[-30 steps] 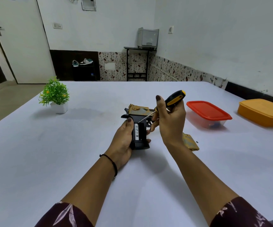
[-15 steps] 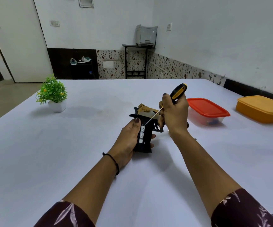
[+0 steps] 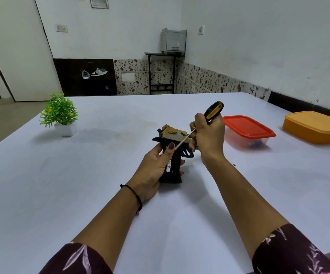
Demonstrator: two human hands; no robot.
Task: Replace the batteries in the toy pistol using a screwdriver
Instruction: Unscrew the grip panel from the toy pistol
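A black and gold toy pistol (image 3: 172, 135) stands grip-down on the white table (image 3: 61, 184). My left hand (image 3: 156, 167) grips its black handle, where a white-labelled battery (image 3: 169, 165) shows in the open grip. My right hand (image 3: 207, 139) holds a screwdriver with a black and yellow handle (image 3: 213, 111). Its thin shaft (image 3: 183, 141) slants down-left to the grip beside my left thumb. The tip is hidden behind that thumb.
A red-lidded clear box (image 3: 247, 129) and an orange lidded box (image 3: 314, 126) sit at the right. A small potted plant (image 3: 60, 113) stands at the left. A tiny dark speck, perhaps a screw (image 3: 234, 165), lies by my right wrist.
The pistol and both hands have shifted slightly right and up in view. The gold cover piece seen beside my right wrist a second ago is now out of sight behind the arm.
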